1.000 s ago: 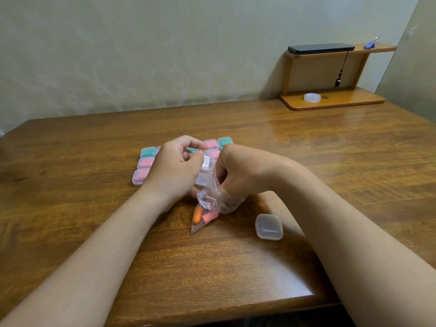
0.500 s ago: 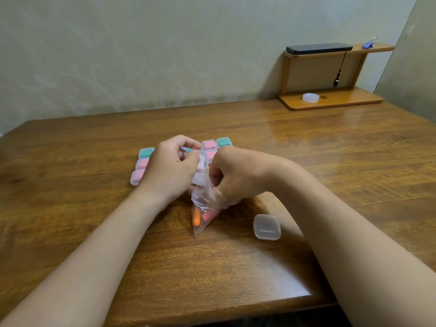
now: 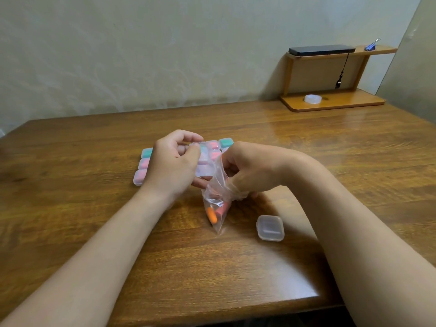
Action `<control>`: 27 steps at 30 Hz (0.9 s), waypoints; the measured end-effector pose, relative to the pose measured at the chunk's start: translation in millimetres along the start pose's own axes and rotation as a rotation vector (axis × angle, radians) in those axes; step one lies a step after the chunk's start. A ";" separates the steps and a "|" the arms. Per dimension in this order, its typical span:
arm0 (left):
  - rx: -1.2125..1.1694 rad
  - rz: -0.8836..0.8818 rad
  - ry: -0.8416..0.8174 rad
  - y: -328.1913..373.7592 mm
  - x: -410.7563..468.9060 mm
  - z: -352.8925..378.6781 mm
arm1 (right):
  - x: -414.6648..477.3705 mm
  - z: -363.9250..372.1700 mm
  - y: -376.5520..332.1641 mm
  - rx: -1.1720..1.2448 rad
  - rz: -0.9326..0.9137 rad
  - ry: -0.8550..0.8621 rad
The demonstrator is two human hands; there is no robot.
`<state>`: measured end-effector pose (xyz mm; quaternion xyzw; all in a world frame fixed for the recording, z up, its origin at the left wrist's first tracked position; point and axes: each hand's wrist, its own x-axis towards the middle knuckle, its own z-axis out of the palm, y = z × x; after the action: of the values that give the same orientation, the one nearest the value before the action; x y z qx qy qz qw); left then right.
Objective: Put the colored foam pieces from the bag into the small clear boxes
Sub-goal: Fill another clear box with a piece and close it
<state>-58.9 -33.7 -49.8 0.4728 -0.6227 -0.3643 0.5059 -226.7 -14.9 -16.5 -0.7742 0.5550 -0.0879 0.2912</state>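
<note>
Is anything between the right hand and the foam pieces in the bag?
Only the bag itself: its crumpled film narrows between the right hand and the foam pieces in its bottom corner.

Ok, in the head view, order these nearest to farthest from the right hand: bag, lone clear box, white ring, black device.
1. Bag, held by the right hand.
2. Lone clear box, near side, right of the bag.
3. White ring, shelf base, far right.
4. Black device, shelf top.
</note>
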 end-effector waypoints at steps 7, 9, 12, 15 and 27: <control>0.045 -0.041 -0.082 -0.9 -4.5 2.2 | -3.3 -7.0 1.8 0.035 0.049 0.015; 0.045 -0.062 -0.107 -1.1 -5.4 3.0 | -4.5 -10.2 3.8 0.054 0.058 0.032; 0.062 -0.075 -0.141 -0.8 -7.2 4.5 | -5.7 -13.5 6.3 0.076 0.048 0.052; 0.079 -0.035 -0.115 -1.9 -6.2 3.8 | -4.9 -13.5 6.9 0.063 0.051 0.039; -0.064 0.003 0.000 0.1 -6.5 8.4 | -2.8 -6.2 0.9 -0.052 -0.016 0.016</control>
<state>-66.8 -27.6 -53.5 0.4551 -0.6116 -0.3834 0.5214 -231.3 -14.7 -11.5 -0.7853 0.5532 -0.0819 0.2658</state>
